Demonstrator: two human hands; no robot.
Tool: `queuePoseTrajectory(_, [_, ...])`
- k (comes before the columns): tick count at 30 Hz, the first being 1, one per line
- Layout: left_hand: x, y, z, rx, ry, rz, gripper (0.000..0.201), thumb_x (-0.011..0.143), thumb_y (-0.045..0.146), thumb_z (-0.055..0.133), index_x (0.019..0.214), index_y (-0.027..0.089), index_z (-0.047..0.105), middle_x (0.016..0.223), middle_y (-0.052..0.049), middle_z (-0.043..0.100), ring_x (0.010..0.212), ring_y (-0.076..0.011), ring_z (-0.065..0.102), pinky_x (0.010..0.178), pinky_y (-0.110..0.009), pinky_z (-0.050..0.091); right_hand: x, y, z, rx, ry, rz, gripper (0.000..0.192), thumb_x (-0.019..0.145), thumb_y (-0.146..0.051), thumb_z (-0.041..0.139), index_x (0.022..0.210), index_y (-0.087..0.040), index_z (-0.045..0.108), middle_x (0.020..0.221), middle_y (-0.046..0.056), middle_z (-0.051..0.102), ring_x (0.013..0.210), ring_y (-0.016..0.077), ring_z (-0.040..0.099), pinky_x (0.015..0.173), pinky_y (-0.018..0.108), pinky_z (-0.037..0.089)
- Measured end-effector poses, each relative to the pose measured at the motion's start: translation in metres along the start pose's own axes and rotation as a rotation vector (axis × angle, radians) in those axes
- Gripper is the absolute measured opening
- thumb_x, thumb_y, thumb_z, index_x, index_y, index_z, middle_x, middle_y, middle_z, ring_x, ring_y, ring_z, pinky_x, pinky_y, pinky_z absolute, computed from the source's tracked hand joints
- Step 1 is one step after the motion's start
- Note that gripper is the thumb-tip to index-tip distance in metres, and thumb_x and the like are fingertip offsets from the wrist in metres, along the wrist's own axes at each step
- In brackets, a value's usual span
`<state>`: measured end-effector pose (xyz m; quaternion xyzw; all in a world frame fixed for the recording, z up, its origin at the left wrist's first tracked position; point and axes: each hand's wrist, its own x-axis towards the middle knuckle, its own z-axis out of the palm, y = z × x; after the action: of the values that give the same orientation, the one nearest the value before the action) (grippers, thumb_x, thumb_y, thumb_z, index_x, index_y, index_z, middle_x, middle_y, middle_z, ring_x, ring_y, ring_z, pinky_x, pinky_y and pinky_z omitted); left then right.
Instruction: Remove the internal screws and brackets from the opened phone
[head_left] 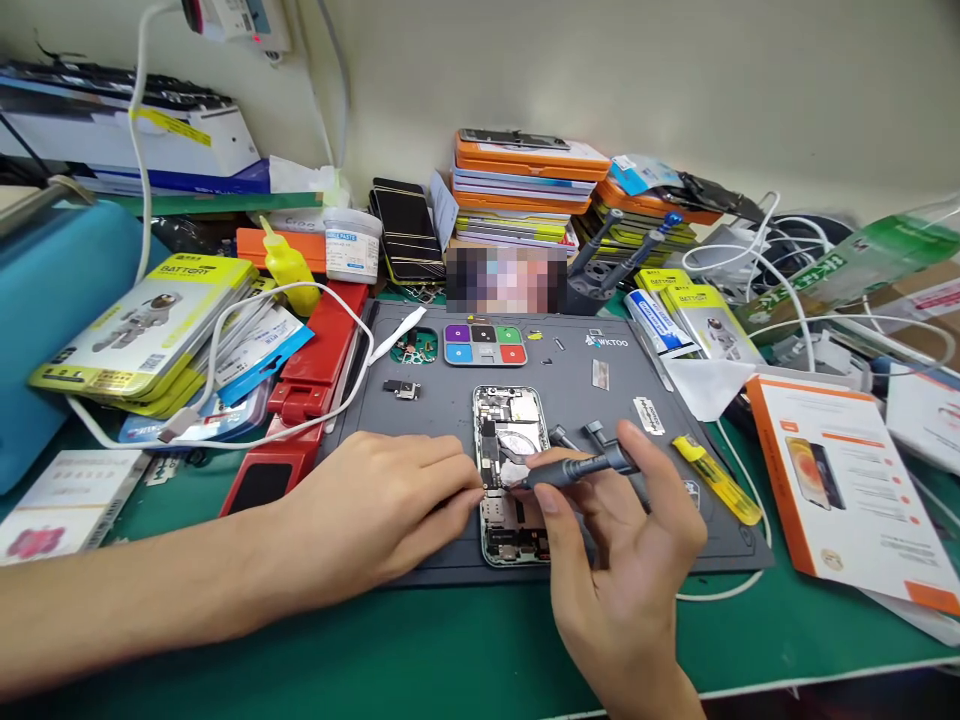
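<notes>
An opened smartphone point(491, 512) lies on the grey work mat point(420, 430), its inner boards and parts exposed. My left hand point(401, 500) is closed, its fingertips at the phone's left edge. In my right hand point(630, 550) is a grey precision screwdriver point(574, 468), gripped between thumb and fingers with the index finger at its rear end. The driver slants left, its tip down at the middle of the phone. More grey tools point(595, 430) lie on the mat just behind the right hand, partly hidden by it.
Beyond the phone sits a coloured screw tray point(486, 346). A small metal part point(403, 389) and a white pry tool point(397, 335) lie left of it. Yellow battery boxes point(150, 320) and a white cable point(292, 440) are at left; a yellow-handled tool point(716, 480) and orange-white box point(851, 490) at right.
</notes>
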<state>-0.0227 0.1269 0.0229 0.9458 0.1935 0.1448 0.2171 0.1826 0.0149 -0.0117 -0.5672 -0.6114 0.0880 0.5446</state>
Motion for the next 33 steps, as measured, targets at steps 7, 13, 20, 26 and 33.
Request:
queuePoseTrajectory(7, [0.0022,0.0003,0.0005,0.077,0.092,0.025,0.031,0.111,0.02,0.049,0.08,0.023,0.052,0.069,0.004,0.06,0.061,-0.016,0.055,0.059,-0.034,0.033,0.0037,-0.0016,0.0,0.038,-0.021,0.016,0.081,0.101,0.0,0.063,0.169,-0.032,0.031,0.162,0.021,0.055,0.117,0.022,0.08,0.095,0.042,0.074])
queuePoseTrajectory(13, [0.003,0.0021,0.0001,0.072,0.08,-0.017,0.026,0.107,0.018,0.049,0.082,0.024,0.048,0.069,0.005,0.058,0.059,-0.0154,0.055,0.058,-0.032,0.033,0.0022,-0.001,-0.0006,0.028,-0.038,-0.009,0.082,0.101,0.0,0.064,0.168,-0.033,0.032,0.152,0.018,0.064,0.117,0.0234,0.08,0.092,0.045,0.075])
queuePoseTrajectory(20, [0.0031,0.0022,-0.0005,0.083,0.031,-0.052,0.018,0.109,0.021,0.049,0.092,0.024,0.053,0.078,0.004,0.064,0.064,-0.0161,0.061,0.059,-0.031,0.04,0.0012,0.0012,0.0006,-0.003,-0.057,-0.03,0.085,0.1,0.002,0.064,0.169,-0.033,0.03,0.151,0.018,0.064,0.121,0.0248,0.079,0.093,0.044,0.075])
queuePoseTrajectory(26, [0.0021,0.0011,0.0001,0.08,0.014,-0.026,0.02,0.114,0.024,0.046,0.098,0.023,0.058,0.086,0.002,0.068,0.073,-0.0178,0.068,0.063,-0.032,0.045,0.002,0.0021,-0.0007,-0.108,-0.069,-0.12,0.091,0.096,0.004,0.07,0.17,-0.034,0.033,0.141,0.013,0.07,0.117,0.0233,0.08,0.09,0.04,0.076])
queuePoseTrajectory(33, [0.0035,0.0017,0.0001,0.042,-0.014,-0.046,0.024,0.116,0.026,0.045,0.101,0.022,0.062,0.087,0.002,0.069,0.073,-0.0178,0.069,0.063,-0.032,0.048,0.0057,-0.0013,-0.0041,-0.124,-0.156,-0.209,0.085,0.099,0.005,0.055,0.174,-0.028,0.032,0.149,0.012,0.068,0.131,0.0251,0.074,0.103,0.043,0.072])
